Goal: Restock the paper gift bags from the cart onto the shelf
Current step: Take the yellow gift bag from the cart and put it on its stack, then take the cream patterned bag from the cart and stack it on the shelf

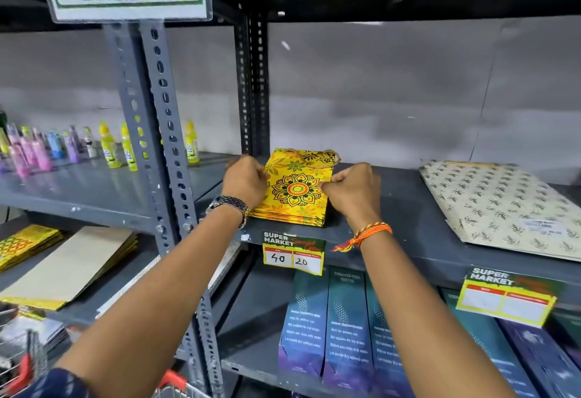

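Setting: grey slotted-steel store shelving, seen from just in front, plain grey wall behind.
Cart (22, 363): lower left corner, wire rim and red trim only; contents too blurred to tell.
Lower tier: blue boxes (333, 331) standing upright under the working shelf.
Price tag (294, 254): clipped to the shelf edge, reading 40 and 20, directly below the stack, likely marking its slot.
Shelf (393, 209): middle tier, bare grey between the stack and the neighbouring item.
Left hand (246, 180): curled shut, fingers pinching the stack's left edge.
Right hand (353, 188): curled shut, fingertips nipping the right edge.
Bags (297, 188): yellow floral stack lying flat near the front lip, squarely between both hands, gold cord handles pointing to the back.
Reason for grip: probably squaring the edges so the stack sits neat above its tag.
Cream bag (500, 206): flat, well apart to the right.
Bottles (110, 146): far left bay, standing in rows.
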`<state>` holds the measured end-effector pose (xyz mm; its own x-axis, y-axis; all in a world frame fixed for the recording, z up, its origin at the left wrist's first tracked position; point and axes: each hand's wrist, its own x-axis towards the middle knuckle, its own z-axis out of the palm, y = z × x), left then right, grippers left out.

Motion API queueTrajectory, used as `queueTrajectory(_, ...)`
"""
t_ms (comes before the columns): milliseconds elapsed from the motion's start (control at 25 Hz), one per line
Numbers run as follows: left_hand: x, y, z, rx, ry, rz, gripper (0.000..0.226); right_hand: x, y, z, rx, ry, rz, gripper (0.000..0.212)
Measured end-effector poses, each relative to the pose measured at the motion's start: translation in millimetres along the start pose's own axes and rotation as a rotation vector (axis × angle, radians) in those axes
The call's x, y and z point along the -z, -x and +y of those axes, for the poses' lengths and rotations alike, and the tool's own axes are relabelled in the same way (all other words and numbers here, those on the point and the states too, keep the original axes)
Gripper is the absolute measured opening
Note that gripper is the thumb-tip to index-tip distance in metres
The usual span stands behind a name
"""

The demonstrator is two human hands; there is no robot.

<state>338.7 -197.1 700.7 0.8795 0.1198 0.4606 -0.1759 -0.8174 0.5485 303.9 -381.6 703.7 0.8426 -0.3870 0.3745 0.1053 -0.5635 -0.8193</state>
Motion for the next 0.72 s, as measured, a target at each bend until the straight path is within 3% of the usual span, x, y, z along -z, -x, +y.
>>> queueTrajectory(160, 3.7, -0.5, -2.2, -0.010, -0.005, -0.013, 0.029, 1.8, -0.2, -3.2, 0.026, 0.050, -0.020, 0.022)
queueTrajectory(280, 21.4, 10.4, -4.0, -0.071, -0.012, 0.070, 0.029, 9.9, 7.5, -9.4, 0.078, 0.094, 0.056, 0.026)
queueTrajectory(360, 40.0, 33.8, -8.9, -0.140, 0.051, 0.158, 0.020, 14.6, 22.7, -18.8, 0.244, 0.176, 0.172, 0.024)
queueTrajectory(440, 58.7, 71.7, -13.9, -0.188, 0.162, 0.234, 0.034, 16.6, 44.5, -30.2, 0.447, 0.169, 0.252, 0.036)
queueTrajectory(560, 78.9, 136.7, -43.9, -0.169, 0.262, 0.328, 0.039, 1.8, 88.2, -40.5, 0.666, 0.078, 0.217, 0.045)
queueTrajectory(720, 85.3, 214.9, -125.3, 0.049, 0.234, 0.394, 0.034, -50.2, 151.3, -31.3, 0.799, 0.051, 0.021, 0.044)
